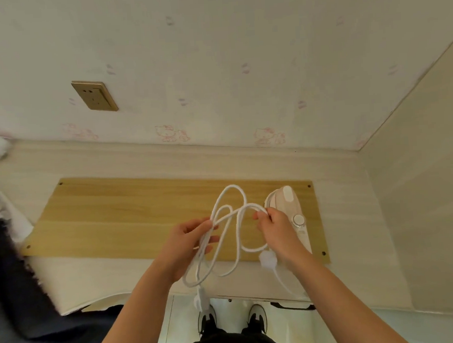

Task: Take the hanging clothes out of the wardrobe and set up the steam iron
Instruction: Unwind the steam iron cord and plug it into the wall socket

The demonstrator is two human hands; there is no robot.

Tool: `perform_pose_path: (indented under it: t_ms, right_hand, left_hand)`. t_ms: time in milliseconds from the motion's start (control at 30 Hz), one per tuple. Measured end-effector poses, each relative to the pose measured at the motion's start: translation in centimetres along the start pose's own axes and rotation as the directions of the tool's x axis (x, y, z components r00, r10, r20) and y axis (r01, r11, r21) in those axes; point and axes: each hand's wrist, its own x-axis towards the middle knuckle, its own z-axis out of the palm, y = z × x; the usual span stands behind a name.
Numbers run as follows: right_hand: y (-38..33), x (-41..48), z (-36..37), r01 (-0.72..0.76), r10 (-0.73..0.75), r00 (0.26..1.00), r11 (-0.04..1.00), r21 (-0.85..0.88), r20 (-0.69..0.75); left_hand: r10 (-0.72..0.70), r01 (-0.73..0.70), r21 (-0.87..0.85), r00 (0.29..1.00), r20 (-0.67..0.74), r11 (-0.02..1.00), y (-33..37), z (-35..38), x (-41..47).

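A white and beige steam iron (291, 207) lies on a light wooden board (122, 217), at the board's right end. Its white power cord (231, 197) loops in several tangled coils between my hands. My left hand (189, 240) grips a bundle of the cord's strands. My right hand (275, 224) pinches one loop just left of the iron. The white plug (202, 300) dangles below the board's front edge, above my shoes. A white fastening tab (268, 259) hangs on the cord under my right wrist.
A gold wall socket (94, 96) sits on the patterned wall, up and to the left. Dark clothing (17, 277) lies at the left edge, with white fabric beside it. A pale side panel (427, 185) closes off the right.
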Motion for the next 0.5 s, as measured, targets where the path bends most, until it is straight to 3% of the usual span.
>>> perform_pose_path:
  t_ms: [133, 300, 500]
  right_hand:
    - [0.8, -0.2, -0.3, 0.012, -0.013, 1.0, 0.996, 0.089, 0.017]
    - [1.1, -0.1, -0.4, -0.052, 0.049, 0.999, 0.972, 0.228, 0.016]
    - [0.5, -0.5, -0.6, -0.081, 0.074, 0.997, 0.93, 0.359, 0.031]
  left_hand:
    - [0.091, -0.09, 0.141, 0.996, -0.003, 0.986, 1.2, -0.8, -1.1]
    - [-0.03, -0.002, 0.182, 0.985, 0.172, 0.983, 2.0, -1.9, -2.4]
    - [0.085, -0.124, 0.385, 0.99, 0.117, 0.914, 0.5, -3.2, -3.1]
